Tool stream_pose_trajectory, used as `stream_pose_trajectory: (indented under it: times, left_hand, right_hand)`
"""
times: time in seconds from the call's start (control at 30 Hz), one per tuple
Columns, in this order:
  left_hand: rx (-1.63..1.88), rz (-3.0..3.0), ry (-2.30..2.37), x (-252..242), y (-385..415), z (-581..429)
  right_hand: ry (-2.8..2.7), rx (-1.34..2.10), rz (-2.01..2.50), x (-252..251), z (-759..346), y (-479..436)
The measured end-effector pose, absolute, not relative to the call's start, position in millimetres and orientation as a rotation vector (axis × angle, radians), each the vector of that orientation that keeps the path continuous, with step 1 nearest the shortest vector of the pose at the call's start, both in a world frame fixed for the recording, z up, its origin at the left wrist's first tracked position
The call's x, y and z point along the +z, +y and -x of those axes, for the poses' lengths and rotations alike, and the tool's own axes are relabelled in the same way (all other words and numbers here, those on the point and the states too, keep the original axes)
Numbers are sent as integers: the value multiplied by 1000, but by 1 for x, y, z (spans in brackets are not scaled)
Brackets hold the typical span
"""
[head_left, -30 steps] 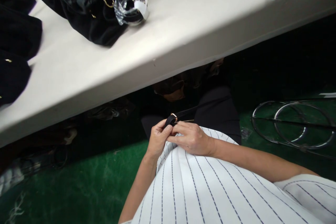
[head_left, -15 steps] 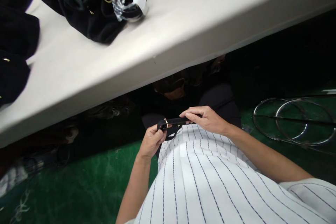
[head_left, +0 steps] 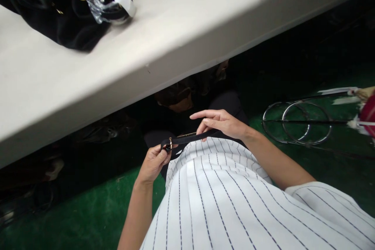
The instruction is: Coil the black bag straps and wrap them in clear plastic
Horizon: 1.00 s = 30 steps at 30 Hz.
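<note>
Left hand [head_left: 154,160] pinches the buckle end of a black strap [head_left: 187,138]; right hand [head_left: 224,123] grips its other end, index finger extended. Strap is stretched over the lap, below the white table [head_left: 175,39].

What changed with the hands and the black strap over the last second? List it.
The hands drew apart: the right hand slid rightward along the thin black strap with a gold buckle, stretching it out, its index finger now raised. The left hand kept pinching the buckle end. The black bags stayed on the white table.
</note>
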<state>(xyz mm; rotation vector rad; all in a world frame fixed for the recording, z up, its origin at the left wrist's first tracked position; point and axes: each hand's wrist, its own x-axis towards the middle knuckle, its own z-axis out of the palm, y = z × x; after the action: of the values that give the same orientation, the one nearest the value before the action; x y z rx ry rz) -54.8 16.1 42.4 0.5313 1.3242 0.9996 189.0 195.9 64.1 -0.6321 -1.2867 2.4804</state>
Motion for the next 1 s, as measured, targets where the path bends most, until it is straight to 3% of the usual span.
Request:
stream_pose_trajectory:
  times: [0.4, 0.77, 1.0]
  left_hand:
    - [901, -839, 1675, 63, 26, 50]
    - [756, -985, 1677, 77, 28, 42]
    - [728, -1045, 1630, 87, 34, 35]
  right_hand:
    - [-1784, 2408, 792, 60, -185, 190]
    - [-1777, 2399, 830, 49, -172, 179]
    - [-1507, 2647, 719, 37, -162, 158]
